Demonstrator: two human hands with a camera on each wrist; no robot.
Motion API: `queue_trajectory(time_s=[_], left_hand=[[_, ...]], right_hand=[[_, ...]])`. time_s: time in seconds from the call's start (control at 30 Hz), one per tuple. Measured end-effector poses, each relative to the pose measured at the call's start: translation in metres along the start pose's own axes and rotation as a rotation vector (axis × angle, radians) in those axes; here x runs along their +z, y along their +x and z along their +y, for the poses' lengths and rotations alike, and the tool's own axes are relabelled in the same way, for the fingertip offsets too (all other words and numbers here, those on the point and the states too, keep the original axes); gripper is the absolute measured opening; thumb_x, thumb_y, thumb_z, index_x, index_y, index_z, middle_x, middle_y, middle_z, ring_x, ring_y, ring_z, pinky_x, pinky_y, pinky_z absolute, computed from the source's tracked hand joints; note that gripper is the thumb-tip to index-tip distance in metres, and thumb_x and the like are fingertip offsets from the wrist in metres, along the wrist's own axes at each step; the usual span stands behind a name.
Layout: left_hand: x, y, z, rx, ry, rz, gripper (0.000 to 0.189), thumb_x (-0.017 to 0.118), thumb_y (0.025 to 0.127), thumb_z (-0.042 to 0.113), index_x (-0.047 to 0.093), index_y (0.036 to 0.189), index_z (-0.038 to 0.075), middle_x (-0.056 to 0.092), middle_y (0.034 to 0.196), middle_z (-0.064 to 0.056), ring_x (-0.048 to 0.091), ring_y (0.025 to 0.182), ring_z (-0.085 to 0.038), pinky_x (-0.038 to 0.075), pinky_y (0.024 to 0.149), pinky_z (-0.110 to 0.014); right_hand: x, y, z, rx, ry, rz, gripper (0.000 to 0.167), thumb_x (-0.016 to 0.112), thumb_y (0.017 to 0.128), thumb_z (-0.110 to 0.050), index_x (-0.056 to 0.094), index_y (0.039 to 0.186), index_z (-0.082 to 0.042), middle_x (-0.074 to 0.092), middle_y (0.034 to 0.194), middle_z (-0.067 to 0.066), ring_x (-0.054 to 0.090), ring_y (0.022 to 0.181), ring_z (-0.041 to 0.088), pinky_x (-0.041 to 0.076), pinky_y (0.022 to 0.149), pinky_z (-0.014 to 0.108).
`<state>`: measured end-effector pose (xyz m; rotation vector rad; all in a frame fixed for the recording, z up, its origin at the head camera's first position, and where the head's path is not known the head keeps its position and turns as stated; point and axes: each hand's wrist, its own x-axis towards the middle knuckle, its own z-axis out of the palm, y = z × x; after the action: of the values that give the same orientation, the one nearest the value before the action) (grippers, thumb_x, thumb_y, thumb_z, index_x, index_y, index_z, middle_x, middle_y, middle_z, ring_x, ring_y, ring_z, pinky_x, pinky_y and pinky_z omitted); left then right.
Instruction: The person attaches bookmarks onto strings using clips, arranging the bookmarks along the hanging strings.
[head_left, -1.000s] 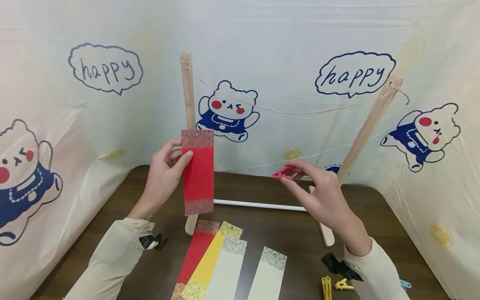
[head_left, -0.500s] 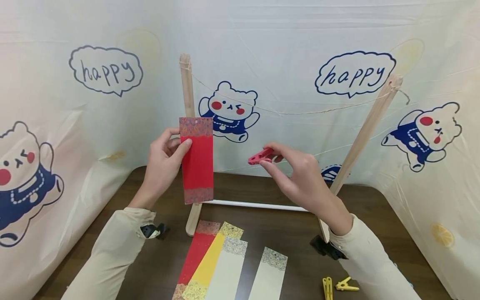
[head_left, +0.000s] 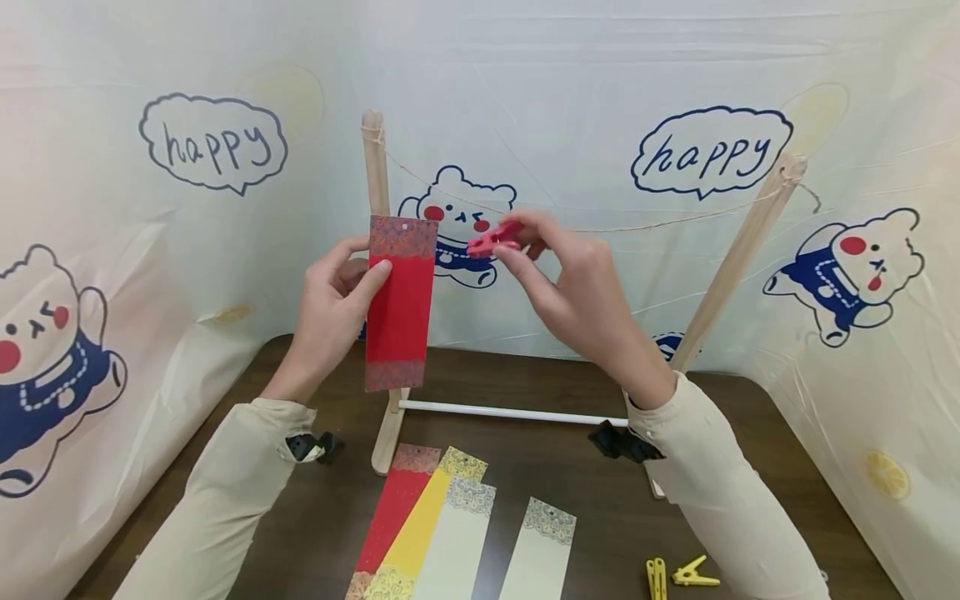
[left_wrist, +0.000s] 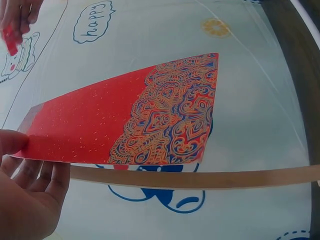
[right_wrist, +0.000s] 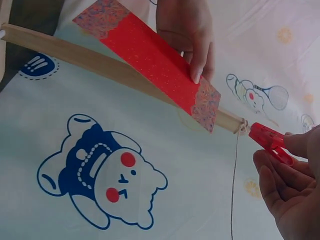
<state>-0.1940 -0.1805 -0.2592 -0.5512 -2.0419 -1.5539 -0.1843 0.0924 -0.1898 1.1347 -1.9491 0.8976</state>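
Observation:
A red bookmark (head_left: 401,308) with patterned ends and a small hole near its top is pinched by my left hand (head_left: 330,296), thumb in front and fingers behind. It stands upright before the left wooden post (head_left: 377,175). My right hand (head_left: 577,283) pinches a red clothespin (head_left: 495,240) between thumb and fingers, to the right of the bookmark's top and apart from it. The right wrist view shows the clothespin (right_wrist: 270,142) gripped at its handle end. A thin string (head_left: 637,227) sags between the posts, above and behind both hands.
On the table lie another red bookmark (head_left: 393,508), a yellow bookmark (head_left: 427,525) and two white bookmarks (head_left: 459,533). Yellow clothespins (head_left: 693,572) lie at the front right. A white rod (head_left: 517,412) joins the posts low down; the right wooden post (head_left: 738,267) leans outward.
Both hands have risen. The left has lifted the red bookmark towards the string's height, and the right has carried the red clothespin up and leftward, nearer the bookmark.

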Motion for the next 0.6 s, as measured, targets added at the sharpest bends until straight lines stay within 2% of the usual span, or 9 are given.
queue_trajectory(time_s=[0.2, 0.33, 0.47, 0.6], left_hand=[[-0.003, 0.008, 0.008, 0.014, 0.025, -0.013, 0.038, 0.061, 0.099, 0.022, 0.056, 0.136, 0.012, 0.07, 0.111, -0.014, 0.07, 0.088, -0.021, 0.059, 0.072, -0.028], [-0.005, 0.014, 0.013, 0.017, 0.049, -0.012, 0.038, 0.061, 0.099, 0.024, 0.057, 0.136, 0.014, 0.07, 0.111, -0.012, 0.07, 0.089, -0.02, 0.059, 0.074, -0.027], [-0.004, 0.018, 0.016, 0.011, 0.078, -0.013, 0.04, 0.062, 0.099, 0.03, 0.057, 0.136, 0.017, 0.07, 0.114, -0.007, 0.07, 0.092, -0.019, 0.059, 0.077, -0.03], [-0.005, 0.021, 0.018, 0.028, 0.081, -0.01, 0.039, 0.062, 0.099, 0.029, 0.058, 0.135, 0.015, 0.071, 0.113, -0.007, 0.07, 0.093, -0.02, 0.059, 0.078, -0.031]], right_hand=[[0.003, 0.026, 0.001, 0.023, 0.016, 0.042, 0.024, 0.061, 0.099, -0.015, 0.064, 0.116, 0.001, 0.072, 0.097, 0.007, 0.061, 0.083, 0.013, 0.049, 0.074, 0.028], [0.004, 0.041, 0.001, 0.095, 0.012, 0.03, 0.026, 0.057, 0.101, -0.018, 0.064, 0.118, 0.0, 0.072, 0.101, 0.008, 0.064, 0.089, 0.014, 0.05, 0.081, 0.027], [0.005, 0.054, 0.002, 0.159, 0.03, 0.012, 0.029, 0.06, 0.1, -0.02, 0.064, 0.123, -0.002, 0.073, 0.108, 0.006, 0.067, 0.097, 0.009, 0.05, 0.092, 0.022], [0.008, 0.064, 0.002, 0.166, 0.06, 0.02, 0.03, 0.065, 0.097, -0.02, 0.067, 0.121, -0.003, 0.074, 0.108, 0.005, 0.069, 0.096, 0.007, 0.05, 0.092, 0.021]])
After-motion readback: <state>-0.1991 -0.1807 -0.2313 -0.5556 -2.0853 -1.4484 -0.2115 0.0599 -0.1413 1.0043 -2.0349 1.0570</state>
